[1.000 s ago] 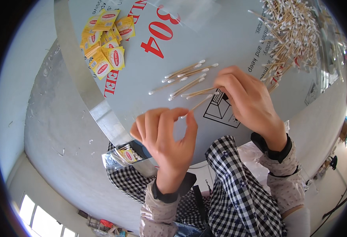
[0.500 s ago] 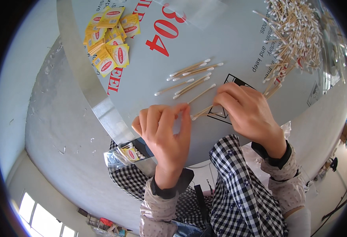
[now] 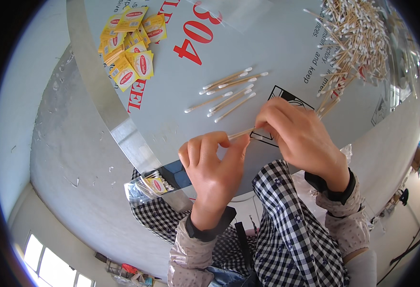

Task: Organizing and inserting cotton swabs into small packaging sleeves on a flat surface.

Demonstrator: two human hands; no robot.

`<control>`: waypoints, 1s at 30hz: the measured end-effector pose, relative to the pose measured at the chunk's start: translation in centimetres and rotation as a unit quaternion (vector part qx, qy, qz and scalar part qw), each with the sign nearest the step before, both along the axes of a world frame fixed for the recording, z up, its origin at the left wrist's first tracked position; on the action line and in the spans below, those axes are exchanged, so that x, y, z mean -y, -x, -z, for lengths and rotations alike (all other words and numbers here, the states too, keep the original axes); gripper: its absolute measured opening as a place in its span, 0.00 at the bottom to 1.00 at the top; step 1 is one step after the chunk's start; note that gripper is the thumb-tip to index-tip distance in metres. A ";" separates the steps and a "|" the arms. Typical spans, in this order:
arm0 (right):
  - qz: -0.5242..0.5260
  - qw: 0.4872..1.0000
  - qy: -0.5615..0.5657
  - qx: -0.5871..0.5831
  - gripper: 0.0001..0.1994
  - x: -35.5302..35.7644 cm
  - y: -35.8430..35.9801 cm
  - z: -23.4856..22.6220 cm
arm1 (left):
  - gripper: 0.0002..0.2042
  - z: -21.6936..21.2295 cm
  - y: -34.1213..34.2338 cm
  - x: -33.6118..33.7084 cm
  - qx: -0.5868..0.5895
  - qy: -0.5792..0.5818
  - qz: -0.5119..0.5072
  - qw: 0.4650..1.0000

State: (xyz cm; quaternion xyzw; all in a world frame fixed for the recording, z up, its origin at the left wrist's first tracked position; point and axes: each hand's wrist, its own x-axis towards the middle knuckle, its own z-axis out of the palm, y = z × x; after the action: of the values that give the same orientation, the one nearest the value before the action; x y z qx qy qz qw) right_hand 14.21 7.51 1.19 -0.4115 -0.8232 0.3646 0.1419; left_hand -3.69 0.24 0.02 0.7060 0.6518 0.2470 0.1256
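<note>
My left hand and my right hand meet over the near edge of the pale table. Between their fingertips they pinch a small bunch of wooden cotton swabs, lying roughly level. Just beyond the hands, a loose row of several cotton swabs lies on the table. A big heap of the same swabs sits at the far right.
A pile of small yellow packets lies at the table's far left. A clear bag of filled packets rests below the table's metal rim. My checked lap is beneath the hands; grey floor lies to the left.
My right hand has come away from the loose row of swabs toward me and met my left hand, which turned its fingers to the right; both now pinch swabs together.
</note>
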 end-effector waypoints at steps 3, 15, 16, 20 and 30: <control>0.033 0.998 -0.043 0.016 0.15 -0.6 0.0 0.0 | 0.10 0.1 0.0 0.4 0.009 0.018 -0.009 1.000; 0.103 0.989 -0.096 -0.047 0.10 -1.8 1.3 0.6 | 0.08 -0.2 -1.3 -2.8 0.031 -0.016 -0.047 0.998; 0.133 0.983 -0.096 -0.084 0.09 -2.1 1.3 0.6 | 0.10 -0.5 -0.9 -2.5 0.071 0.000 -0.049 0.996; 0.213 0.973 -0.054 -0.076 0.07 -3.8 0.9 -0.1 | 0.21 -0.4 0.0 -2.8 0.116 0.003 -0.053 0.992; 0.094 0.989 -0.110 -0.022 0.10 -5.0 2.0 1.9 | 0.30 1.2 0.6 -3.8 0.248 0.056 -0.013 0.967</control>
State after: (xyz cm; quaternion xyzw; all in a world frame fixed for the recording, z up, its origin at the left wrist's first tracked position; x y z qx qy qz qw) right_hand 12.20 12.48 -0.68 -0.4606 -0.8126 0.2662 0.2382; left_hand -4.26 4.06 -1.23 0.6058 0.6220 0.3791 0.3200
